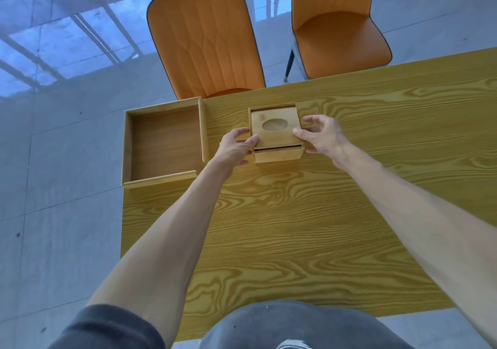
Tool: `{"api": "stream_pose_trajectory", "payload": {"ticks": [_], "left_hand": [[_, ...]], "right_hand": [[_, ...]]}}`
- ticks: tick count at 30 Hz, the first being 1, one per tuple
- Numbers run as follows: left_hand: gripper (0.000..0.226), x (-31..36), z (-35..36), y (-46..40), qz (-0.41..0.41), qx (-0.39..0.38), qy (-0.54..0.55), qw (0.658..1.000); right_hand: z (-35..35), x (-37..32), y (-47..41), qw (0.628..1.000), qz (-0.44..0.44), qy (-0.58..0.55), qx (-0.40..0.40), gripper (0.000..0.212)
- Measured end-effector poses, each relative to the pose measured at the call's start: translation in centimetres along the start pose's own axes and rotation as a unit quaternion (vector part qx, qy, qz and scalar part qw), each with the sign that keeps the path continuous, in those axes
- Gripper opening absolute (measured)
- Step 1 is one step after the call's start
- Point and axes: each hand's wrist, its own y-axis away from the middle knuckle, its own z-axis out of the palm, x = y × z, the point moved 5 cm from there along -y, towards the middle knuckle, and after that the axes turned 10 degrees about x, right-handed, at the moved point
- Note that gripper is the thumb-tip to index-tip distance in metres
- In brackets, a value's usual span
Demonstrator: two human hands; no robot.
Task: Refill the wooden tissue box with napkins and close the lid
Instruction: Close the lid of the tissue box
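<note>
A small wooden tissue box [278, 155] stands on the yellow wood-grain table [309, 214], toward its far side. Its lid [275, 126], with an oval opening, rests on top with a dark gap showing along the near edge. My left hand [235, 147] pinches the lid's near-left corner and touches the box's left side. My right hand [320, 133] holds the lid's right edge with thumb and fingertips. No napkins are visible.
An open wooden tray [126, 144] with low walls lies at the table's far left corner, overhanging the edge. Two orange chairs [204, 39] [338, 31] stand beyond the far side on a grey tiled floor. My dark clothing shows at the bottom.
</note>
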Motion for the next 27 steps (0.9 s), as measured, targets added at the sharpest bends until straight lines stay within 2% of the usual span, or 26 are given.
{"api": "stream_pose_trajectory", "payload": {"ticks": [9,18,20,22,24,27], "left_hand": [[0.051,-0.5,0.4,-0.5,0.023,0.008,-0.027,0.999],[0.056,-0.7,0.5,-1.0,0.036,0.019,-0.048,0.998],[0.060,-0.6,0.5,-0.9,0.032,0.022,-0.052,0.998],[0.066,-0.3,0.5,-0.8,0.026,0.037,-0.057,0.997],[0.072,0.0,0.8,-0.5,0.021,0.061,-0.077,0.995],[0.074,0.5,1.6,-0.2,0.017,0.087,-0.118,0.989]], "right_hand": [[0.2,0.5,-0.4,0.997,-0.054,0.047,0.022,0.051],[0.0,0.2,-0.8,0.980,-0.121,0.146,0.051,0.050],[0.0,-1.0,-0.4,0.952,-0.202,0.213,0.089,0.044],[0.7,-2.6,0.1,0.903,-0.294,0.290,0.116,0.031],[1.9,-4.1,0.4,0.860,-0.349,0.359,0.102,0.021],[4.1,-5.8,0.6,0.816,-0.384,0.430,0.053,0.021]]}}
